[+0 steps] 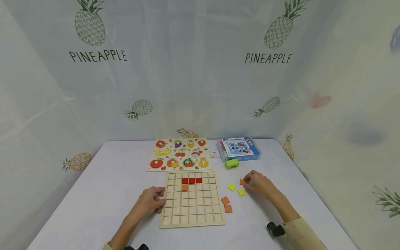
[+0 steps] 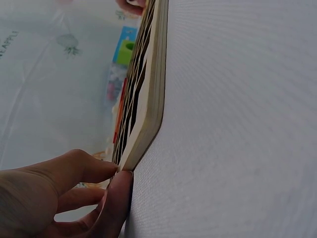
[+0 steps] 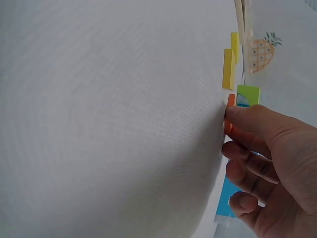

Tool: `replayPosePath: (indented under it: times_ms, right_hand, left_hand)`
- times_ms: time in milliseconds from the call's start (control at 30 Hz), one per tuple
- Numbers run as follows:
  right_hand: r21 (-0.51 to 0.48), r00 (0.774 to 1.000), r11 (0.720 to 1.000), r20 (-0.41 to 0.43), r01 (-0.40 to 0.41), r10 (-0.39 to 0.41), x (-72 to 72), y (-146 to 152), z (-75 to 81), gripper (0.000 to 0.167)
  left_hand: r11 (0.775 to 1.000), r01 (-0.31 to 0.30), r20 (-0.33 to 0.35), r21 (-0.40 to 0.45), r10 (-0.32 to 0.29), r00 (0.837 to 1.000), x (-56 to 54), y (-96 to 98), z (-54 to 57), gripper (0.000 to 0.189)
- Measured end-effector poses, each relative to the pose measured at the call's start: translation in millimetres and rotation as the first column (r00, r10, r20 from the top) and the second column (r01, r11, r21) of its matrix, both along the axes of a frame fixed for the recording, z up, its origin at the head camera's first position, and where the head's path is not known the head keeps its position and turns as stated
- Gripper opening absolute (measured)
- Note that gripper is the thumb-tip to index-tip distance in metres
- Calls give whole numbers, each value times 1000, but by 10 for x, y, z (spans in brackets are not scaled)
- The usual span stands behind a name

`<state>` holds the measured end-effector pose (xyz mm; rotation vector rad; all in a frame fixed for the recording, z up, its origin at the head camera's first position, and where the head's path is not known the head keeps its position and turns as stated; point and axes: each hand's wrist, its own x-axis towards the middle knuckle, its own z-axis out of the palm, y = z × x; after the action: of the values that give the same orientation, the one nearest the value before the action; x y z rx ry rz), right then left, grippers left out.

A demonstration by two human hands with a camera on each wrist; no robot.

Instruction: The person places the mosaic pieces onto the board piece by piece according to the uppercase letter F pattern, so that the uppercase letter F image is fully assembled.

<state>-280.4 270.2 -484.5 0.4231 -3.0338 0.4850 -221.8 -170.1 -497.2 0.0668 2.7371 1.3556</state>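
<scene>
A wooden grid board (image 1: 192, 226) lies on the table, with three red tiles (image 1: 192, 181) in a row and one orange tile (image 1: 185, 187) below the leftmost red. My left hand (image 1: 150, 200) pinches the board's left edge; in the left wrist view, thumb and finger meet at the board's rim (image 2: 149, 111). To the right of the board, my right hand (image 1: 260, 184) pinches a loose orange square tile (image 1: 242, 182) by its edge, close to the tabletop. Two yellow tiles (image 1: 231, 187) lie just left of that hand. Two more orange tiles (image 1: 228, 208) sit beside the board's right edge.
Behind the board lies a fruit puzzle board (image 1: 180, 153). A blue-and-white boxed set (image 1: 240, 148) stands at the back right, with a green arch block (image 1: 231, 164) in front of it. A pineapple-print curtain (image 1: 193, 86) hangs behind the white table (image 1: 103, 194).
</scene>
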Motion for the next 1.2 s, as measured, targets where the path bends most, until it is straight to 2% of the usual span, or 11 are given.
replayPosePath:
  times_ms: [167, 433, 933, 1200]
  right_hand:
    - [-10, 1000, 1000, 5, 18, -18, 3, 20, 4, 21]
    - [-11, 1000, 1000, -10, -4, 4, 3, -3, 36, 24]
    - [3, 999, 999, 35, -37, 37, -23, -495, 91, 24]
    - [14, 988, 988, 0, -153, 153, -16, -769, 106, 23]
  left_hand:
    - [1000, -8, 7, -5, 8, 1000, -16, 28, -3, 51]
    - [1000, -5, -4, -8, 5, 1000, -32, 57, -5, 51]
    - [1000, -19, 0, 4, 19, 1000, 27, 26, 27, 51]
    - [1000, -15, -6, -12, 15, 1000, 25, 22, 28, 51]
